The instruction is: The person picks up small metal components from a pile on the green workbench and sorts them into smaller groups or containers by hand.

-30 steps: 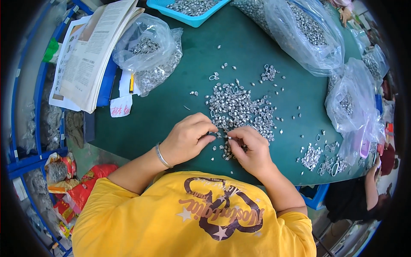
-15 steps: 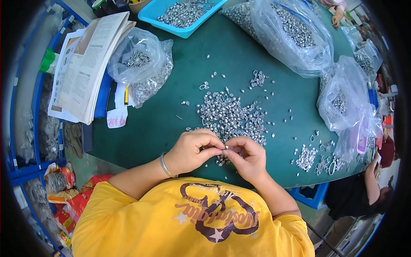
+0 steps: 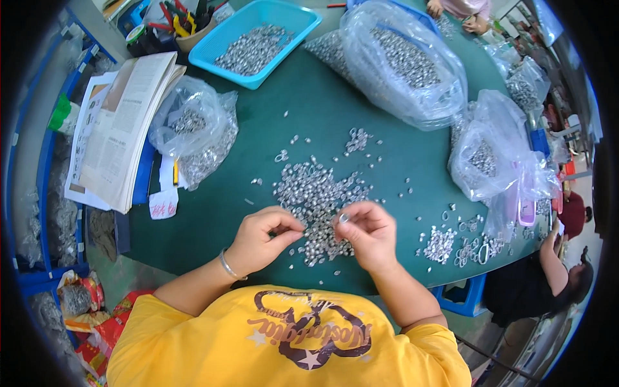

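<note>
As the metal piece looks fiddly, the right hand pinches it; the left hand curls near-closed, contents unclear.

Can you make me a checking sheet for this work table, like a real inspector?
Surface: green table, with metal bits spread on it.
Job's things: loose pile of metal bits by both hands.
Clutter: papers at left; blue basket and plastic bags holding metal bits.
Left fingers: beside the pile; can't tell if they hold anything.
Right fingers: pinching a small silvery piece.
Cables: nothing seen for certain.
Surroundings: blue shelf at left; blue stool and a person in black at right.
</note>
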The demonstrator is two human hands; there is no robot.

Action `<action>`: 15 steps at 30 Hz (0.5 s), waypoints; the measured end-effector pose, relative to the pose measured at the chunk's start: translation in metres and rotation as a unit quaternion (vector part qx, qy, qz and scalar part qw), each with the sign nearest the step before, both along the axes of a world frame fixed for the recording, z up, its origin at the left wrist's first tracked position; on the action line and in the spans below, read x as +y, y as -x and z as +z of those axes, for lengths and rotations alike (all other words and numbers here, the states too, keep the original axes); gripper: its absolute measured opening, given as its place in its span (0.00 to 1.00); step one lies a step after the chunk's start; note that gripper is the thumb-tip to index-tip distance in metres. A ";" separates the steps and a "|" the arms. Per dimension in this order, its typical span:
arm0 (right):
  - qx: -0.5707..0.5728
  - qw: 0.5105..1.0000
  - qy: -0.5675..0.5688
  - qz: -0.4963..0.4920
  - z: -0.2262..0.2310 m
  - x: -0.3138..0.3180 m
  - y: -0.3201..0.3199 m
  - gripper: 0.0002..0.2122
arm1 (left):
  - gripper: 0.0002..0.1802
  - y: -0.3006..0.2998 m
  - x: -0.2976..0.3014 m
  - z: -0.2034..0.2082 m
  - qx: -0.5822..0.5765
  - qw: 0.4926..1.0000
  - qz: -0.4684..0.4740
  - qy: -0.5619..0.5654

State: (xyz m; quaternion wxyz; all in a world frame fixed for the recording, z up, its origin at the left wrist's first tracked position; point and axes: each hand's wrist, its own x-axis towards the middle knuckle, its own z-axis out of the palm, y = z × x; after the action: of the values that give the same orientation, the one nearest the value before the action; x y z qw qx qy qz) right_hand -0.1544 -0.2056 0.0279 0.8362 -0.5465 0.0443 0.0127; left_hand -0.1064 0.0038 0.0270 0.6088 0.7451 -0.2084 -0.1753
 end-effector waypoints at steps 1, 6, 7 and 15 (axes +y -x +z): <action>-0.104 0.993 0.038 -0.049 0.016 -0.005 -0.016 0.08 | 0.04 0.000 0.002 0.001 -0.005 1.000 0.001 -0.011; -0.404 0.687 0.462 -0.389 0.082 -0.078 -0.124 0.08 | 0.04 0.005 0.003 0.006 -0.037 0.999 0.022 -0.004; -0.379 0.658 0.520 -0.392 0.093 -0.092 -0.139 0.08 | 0.04 0.005 0.003 0.006 -0.033 0.999 0.025 0.003; -0.319 0.713 0.615 -0.107 0.023 -0.082 -0.091 0.09 | 0.12 -0.001 0.008 0.001 -0.266 0.956 0.009 -0.123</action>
State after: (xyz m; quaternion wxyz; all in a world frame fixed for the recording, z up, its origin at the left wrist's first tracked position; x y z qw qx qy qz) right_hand -0.0638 -0.2871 0.0511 0.2757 -0.9033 -0.1685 -0.2821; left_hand -0.1059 0.0115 0.0280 0.4361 0.8359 -0.3332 0.0103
